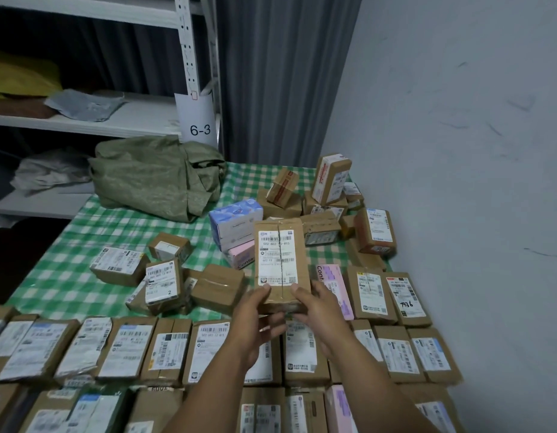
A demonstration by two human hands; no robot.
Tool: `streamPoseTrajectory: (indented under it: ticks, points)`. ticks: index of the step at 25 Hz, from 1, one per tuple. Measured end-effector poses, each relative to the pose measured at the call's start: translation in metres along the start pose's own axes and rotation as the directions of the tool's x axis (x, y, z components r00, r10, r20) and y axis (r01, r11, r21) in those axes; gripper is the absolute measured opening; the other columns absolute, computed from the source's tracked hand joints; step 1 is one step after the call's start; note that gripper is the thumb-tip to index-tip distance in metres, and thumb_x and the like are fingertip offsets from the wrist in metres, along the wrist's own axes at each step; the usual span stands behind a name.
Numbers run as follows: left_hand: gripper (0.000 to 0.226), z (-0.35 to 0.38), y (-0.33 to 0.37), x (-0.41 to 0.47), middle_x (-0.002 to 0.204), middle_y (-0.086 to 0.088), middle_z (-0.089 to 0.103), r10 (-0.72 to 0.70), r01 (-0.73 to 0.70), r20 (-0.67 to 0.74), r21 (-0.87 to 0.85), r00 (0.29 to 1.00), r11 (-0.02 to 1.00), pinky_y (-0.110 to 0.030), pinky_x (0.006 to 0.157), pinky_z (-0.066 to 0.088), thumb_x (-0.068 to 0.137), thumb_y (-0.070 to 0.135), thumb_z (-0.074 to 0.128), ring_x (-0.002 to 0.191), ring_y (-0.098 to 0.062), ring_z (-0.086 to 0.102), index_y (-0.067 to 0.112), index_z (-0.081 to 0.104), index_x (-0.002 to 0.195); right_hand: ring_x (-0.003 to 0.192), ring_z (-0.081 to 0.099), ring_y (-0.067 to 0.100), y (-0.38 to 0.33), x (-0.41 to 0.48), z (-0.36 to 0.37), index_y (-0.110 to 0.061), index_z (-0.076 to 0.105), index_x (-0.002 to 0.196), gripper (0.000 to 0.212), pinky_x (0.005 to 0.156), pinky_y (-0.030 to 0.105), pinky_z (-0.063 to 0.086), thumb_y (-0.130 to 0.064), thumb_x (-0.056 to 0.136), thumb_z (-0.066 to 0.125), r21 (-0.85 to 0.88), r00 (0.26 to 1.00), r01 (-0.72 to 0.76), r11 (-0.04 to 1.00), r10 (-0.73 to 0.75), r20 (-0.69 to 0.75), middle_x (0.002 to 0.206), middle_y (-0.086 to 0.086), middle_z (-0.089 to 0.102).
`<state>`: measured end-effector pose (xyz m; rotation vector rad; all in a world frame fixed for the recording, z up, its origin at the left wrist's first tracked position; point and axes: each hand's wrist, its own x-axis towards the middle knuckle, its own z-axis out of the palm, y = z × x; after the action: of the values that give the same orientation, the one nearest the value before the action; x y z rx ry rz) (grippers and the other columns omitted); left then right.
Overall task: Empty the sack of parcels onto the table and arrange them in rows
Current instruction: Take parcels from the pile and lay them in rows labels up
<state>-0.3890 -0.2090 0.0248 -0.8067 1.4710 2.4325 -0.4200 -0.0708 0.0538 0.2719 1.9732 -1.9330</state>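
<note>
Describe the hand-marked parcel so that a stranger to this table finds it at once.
Start at the green checked tablecloth and follow its right edge along the grey wall. In the short row right of the tall held parcel, take the last brown parcel, nearest the wall. Unlike its neighbours, its label carries a red strip on top and handwritten digits, 7936.

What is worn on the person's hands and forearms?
Nothing that shows. The left hand and right hand are bare, without gloves, rings, watch or bands. The left forearm and right forearm are bare too; no sleeve is in view.
</note>
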Motion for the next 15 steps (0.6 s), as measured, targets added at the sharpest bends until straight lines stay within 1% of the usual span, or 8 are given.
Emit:
streamPoseTrajectory:
  ticks: [3,5,7,8,11,12,13,15]
  points:
    - [0.034,0.001,-0.012,0.008,0.094,-0.009,0.072,-0.034,0.036,-0.026,0.09,0.999,0.995,-0.039,0.077,0.059,0.094,0.042,0.062,0.086,-0.025,0.067,0.018,0.07,0.116,0.102,0.073,0.019,0.015,0.006,-0.011,-0.02,0.065,0.121,0.021,0.099,0.045,0.055,-0.023,0.101,0.061,0.03,0.999,-0.048,0.998,0.048,-0.009,0.107,-0.003,0.078]
    - [0.032,0.008,-0.017,0.014,0.099,-0.005,0.073,-0.042,0.047,-0.036,0.14,0.998,0.989,-0.036,0.077,0.055,0.096,0.043,0.059,0.094,-0.024,0.067,0.02,0.071,0.114,0.097,0.074,0.015,0.02,0.011,-0.019,-0.019,0.064,0.12,0.019,0.093,0.038,0.058,-0.022,0.103,0.058,0.048,0.996,-0.083,0.995,0.083,-0.01,0.107,-0.001,0.077]
    - [0.028,0.02,-0.018,0.022,0.091,-0.001,0.075,-0.054,0.062,-0.05,0.167,0.997,0.984,-0.03,0.073,0.051,0.1,0.039,0.055,0.089,-0.019,0.068,0.018,0.071,0.111,0.086,0.074,0.005,0.026,0.024,-0.034,-0.014,0.065,0.115,0.016,0.08,0.026,0.058,-0.015,0.104,0.053,0.03,0.993,-0.113,0.993,0.114,-0.039,0.103,0.001,0.075]
    - [0.027,0.025,-0.02,0.029,0.087,0.001,0.076,-0.066,0.077,-0.069,0.179,0.995,0.981,-0.028,0.069,0.051,0.101,0.036,0.054,0.084,-0.016,0.068,0.016,0.071,0.109,0.087,0.073,0.005,0.03,0.031,-0.043,-0.013,0.066,0.112,0.016,0.078,0.025,0.058,-0.012,0.104,0.052,0.013,0.989,-0.131,0.991,0.131,-0.07,0.104,0.003,0.073]
    - [0.033,0.036,-0.028,0.052,0.1,-0.002,0.076,-0.08,0.119,-0.17,0.237,0.982,0.964,-0.026,0.064,0.05,0.1,0.039,0.057,0.082,-0.013,0.069,0.012,0.067,0.116,0.101,0.065,0.022,0.049,0.057,-0.074,-0.017,0.068,0.101,0.015,0.09,0.041,0.057,-0.009,0.1,0.055,-0.017,0.958,-0.193,0.981,0.184,-0.218,0.115,0.011,0.068]
    - [0.039,0.037,-0.033,0.065,0.107,-0.003,0.075,-0.063,0.12,-0.208,0.274,0.976,0.954,-0.027,0.066,0.049,0.098,0.044,0.058,0.087,-0.014,0.068,0.012,0.065,0.12,0.099,0.063,0.024,0.055,0.064,-0.083,-0.017,0.066,0.097,0.016,0.087,0.041,0.056,-0.006,0.099,0.055,-0.026,0.945,-0.215,0.976,0.202,-0.258,0.115,0.01,0.066]
    - [0.046,0.04,-0.037,0.079,0.114,-0.005,0.073,-0.043,0.122,-0.248,0.312,0.968,0.942,-0.03,0.072,0.049,0.096,0.049,0.058,0.093,-0.017,0.067,0.012,0.062,0.124,0.097,0.061,0.024,0.061,0.074,-0.092,-0.016,0.065,0.1,0.016,0.079,0.036,0.054,-0.004,0.099,0.055,-0.025,0.932,-0.24,0.97,0.223,-0.285,0.117,0.009,0.064]
    - [0.058,0.045,-0.042,0.099,0.123,-0.005,0.068,-0.006,0.122,-0.286,0.387,0.958,0.914,-0.038,0.088,0.049,0.092,0.058,0.059,0.106,-0.024,0.064,0.012,0.058,0.129,0.101,0.057,0.022,0.069,0.085,-0.104,-0.011,0.063,0.118,0.023,0.069,0.027,0.045,-0.002,0.099,0.055,-0.075,0.928,-0.249,0.966,0.215,-0.306,0.124,0.008,0.058]
